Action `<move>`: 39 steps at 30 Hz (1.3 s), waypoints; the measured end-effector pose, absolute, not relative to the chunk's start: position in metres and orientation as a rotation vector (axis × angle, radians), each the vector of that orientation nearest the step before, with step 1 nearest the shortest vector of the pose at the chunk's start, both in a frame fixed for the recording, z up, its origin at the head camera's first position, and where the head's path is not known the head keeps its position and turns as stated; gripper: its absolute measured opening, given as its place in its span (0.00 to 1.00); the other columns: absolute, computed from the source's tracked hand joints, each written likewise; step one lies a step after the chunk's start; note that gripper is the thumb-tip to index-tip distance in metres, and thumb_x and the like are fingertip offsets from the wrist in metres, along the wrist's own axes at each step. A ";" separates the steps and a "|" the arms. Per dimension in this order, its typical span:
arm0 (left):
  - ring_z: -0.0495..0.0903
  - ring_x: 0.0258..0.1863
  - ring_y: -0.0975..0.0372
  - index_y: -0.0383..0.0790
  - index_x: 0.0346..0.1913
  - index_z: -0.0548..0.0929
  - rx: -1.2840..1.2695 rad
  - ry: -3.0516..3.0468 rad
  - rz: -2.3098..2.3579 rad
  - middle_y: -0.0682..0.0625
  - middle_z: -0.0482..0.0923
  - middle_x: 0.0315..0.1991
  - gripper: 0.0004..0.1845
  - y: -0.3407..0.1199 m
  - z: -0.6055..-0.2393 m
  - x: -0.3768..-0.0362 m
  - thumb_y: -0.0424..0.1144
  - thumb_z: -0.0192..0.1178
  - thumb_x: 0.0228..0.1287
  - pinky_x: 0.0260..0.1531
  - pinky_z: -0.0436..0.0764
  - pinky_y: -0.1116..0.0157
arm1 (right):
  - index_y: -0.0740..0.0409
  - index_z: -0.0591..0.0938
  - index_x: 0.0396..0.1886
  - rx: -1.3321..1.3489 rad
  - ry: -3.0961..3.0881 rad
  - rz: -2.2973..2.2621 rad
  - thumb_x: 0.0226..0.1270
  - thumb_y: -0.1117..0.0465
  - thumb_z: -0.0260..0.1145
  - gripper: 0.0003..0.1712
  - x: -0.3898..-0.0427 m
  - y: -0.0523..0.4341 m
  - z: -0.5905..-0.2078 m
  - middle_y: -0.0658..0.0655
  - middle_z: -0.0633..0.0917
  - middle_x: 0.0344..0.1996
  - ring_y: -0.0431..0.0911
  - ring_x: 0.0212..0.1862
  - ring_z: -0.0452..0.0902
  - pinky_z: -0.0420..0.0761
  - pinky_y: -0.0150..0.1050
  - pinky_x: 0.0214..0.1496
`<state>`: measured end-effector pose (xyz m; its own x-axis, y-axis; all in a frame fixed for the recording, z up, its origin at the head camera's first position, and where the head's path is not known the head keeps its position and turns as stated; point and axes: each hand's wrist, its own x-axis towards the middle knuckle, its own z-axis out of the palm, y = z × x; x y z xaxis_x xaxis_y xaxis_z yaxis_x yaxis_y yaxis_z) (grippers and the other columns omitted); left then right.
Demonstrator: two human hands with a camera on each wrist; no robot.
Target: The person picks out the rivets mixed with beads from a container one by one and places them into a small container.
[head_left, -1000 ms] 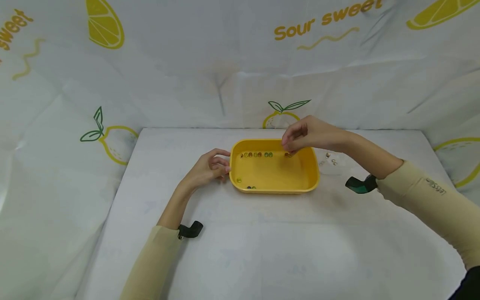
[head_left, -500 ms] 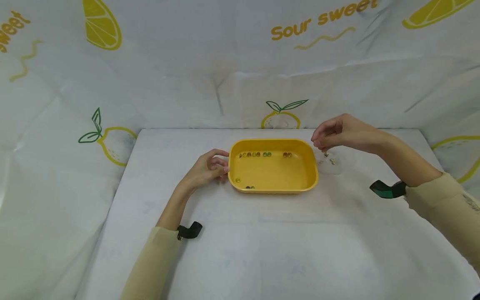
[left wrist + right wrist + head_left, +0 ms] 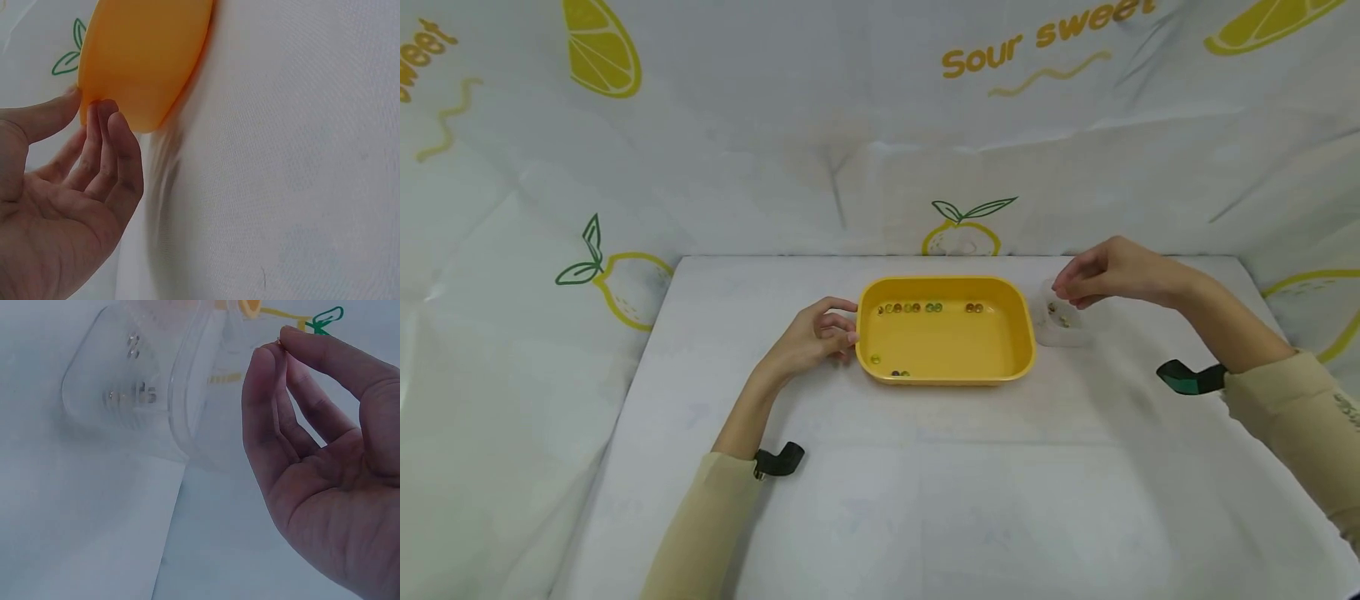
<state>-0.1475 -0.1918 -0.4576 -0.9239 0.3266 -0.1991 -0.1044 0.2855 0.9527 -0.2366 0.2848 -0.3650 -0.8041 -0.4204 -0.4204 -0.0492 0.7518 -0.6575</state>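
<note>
A yellow plastic tray (image 3: 947,379) stands on the table with several small glass beads (image 3: 934,307) in it, mostly in a row along the far side. My left hand (image 3: 811,337) touches the tray's left end from outside, fingers loosely bent, nothing inside the rim; the left wrist view shows the tray's outer wall (image 3: 144,62) at the fingertips. Above a clear plastic box (image 3: 1051,337) on the tray's right is my right hand (image 3: 1105,271). Its thumb and forefinger pinch a tiny golden bead (image 3: 279,342), mostly hidden. Several beads (image 3: 128,395) lie in the box.
The table (image 3: 865,483) has a white cloth that extends toward me. Behind it hangs a white curtain (image 3: 737,167) with lemon prints. A black wrist mount (image 3: 780,460) is on the left arm and another (image 3: 1191,377) on the right.
My right hand has moved right, from over the tray's far right corner to above the clear box. My left hand stays at the tray's left end.
</note>
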 end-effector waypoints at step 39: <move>0.87 0.40 0.60 0.43 0.78 0.73 0.344 2.272 1.735 0.40 0.85 0.51 0.34 -0.194 -0.463 -0.142 0.33 0.70 0.73 0.45 0.93 0.64 | 0.68 0.87 0.57 -0.502 2.259 -1.204 0.77 0.60 0.73 0.18 -0.228 0.170 -0.349 0.61 0.92 0.50 0.51 0.49 0.93 0.92 0.49 0.60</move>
<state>-0.1423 -0.1938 -0.4633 -0.9378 0.3414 -0.0633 0.0287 0.2578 0.9658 -0.2283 0.1700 -0.3486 -0.7926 -0.5444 -0.2748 -0.0754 0.5347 -0.8417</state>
